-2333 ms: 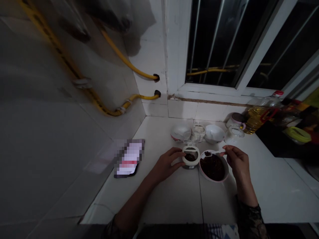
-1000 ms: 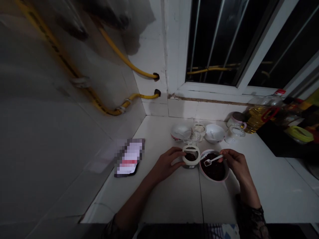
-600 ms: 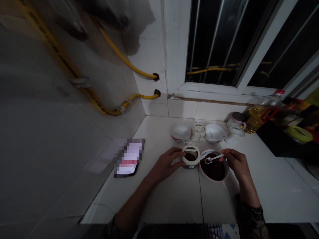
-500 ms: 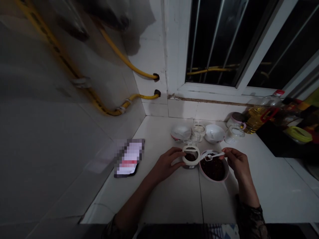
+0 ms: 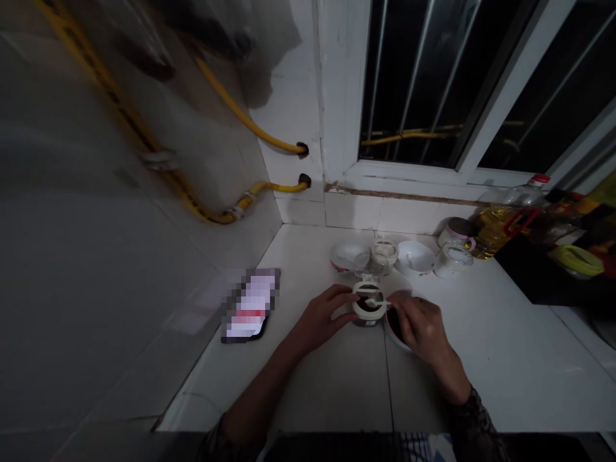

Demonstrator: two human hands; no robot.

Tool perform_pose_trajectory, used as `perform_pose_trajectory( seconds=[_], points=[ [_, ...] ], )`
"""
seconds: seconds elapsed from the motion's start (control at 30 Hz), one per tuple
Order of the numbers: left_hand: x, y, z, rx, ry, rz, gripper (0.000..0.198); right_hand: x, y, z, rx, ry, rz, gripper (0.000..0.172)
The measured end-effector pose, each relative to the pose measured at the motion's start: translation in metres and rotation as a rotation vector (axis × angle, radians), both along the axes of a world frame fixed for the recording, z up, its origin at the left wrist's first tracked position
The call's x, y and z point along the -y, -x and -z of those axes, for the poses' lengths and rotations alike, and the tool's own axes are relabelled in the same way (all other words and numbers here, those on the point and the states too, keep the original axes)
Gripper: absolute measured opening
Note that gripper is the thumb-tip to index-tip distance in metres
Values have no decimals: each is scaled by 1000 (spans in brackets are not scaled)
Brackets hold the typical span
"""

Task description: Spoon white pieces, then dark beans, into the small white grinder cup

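A small jar (image 5: pixel 368 314) with a white rim and its clear lid flipped back stands on the white counter; dark contents show inside. My left hand (image 5: pixel 327 314) grips its left side between thumb and fingers. My right hand (image 5: pixel 421 327) pinches the handle of a small white spoon (image 5: pixel 373 302), whose bowl is at the jar's mouth. Below my right hand is a bowl (image 5: pixel 395 328) of dark red-brown food, mostly hidden by the hand.
Behind the jar stand a glass bowl (image 5: pixel 347 256), a lidded jar (image 5: pixel 385 251) and a white bowl (image 5: pixel 416 258). More jars (image 5: pixel 452 260), an oil bottle (image 5: pixel 491 224) and a black box (image 5: pixel 529 269) are at the right. A phone (image 5: pixel 251 305) lies left.
My right hand has moved left with the spoon, from above the bowl of dark food to the jar's mouth. My left hand holds the jar as before.
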State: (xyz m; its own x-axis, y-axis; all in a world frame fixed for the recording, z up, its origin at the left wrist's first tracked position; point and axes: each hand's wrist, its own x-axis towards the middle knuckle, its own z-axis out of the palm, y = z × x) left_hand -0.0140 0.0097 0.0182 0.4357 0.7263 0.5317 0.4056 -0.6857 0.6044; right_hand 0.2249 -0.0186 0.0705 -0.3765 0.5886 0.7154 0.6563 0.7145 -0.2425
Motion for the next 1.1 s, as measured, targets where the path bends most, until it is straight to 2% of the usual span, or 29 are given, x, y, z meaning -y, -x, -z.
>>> perform_pose_trajectory(
  seconds=[0.07, 0.17, 0.23, 0.33, 0.43, 0.6, 0.87, 1.1],
  points=[
    [0, 0, -1, -13, -1, -3, 26, 1, -12, -2, -113, 43, 109, 22],
    [0, 0, -2, -12, 3, -6, 25, 2, -36, -7, -284, 210, 365, 25],
    [1, 0, -2, -5, 5, -2, 25, 1, -49, -8, -270, 353, 421, 30],
    [0, 0, -1, -3, -3, -1, 26, -2, -55, -6, -147, 551, 384, 31],
    [0, 0, 0, -3, 2, -5, 25, -4, -48, 0, -117, 690, 312, 31],
    [0, 0, -1, 2, 3, -8, 24, -6, -38, 4, -360, 809, 287, 38],
    [0, 0, -1, -16, -6, -16, 25, -9, -51, -5, -704, 953, 316, 45],
    [0, 0, -2, 4, -4, -2, 25, -10, -56, 0, -847, 996, 321, 42]
  ],
)
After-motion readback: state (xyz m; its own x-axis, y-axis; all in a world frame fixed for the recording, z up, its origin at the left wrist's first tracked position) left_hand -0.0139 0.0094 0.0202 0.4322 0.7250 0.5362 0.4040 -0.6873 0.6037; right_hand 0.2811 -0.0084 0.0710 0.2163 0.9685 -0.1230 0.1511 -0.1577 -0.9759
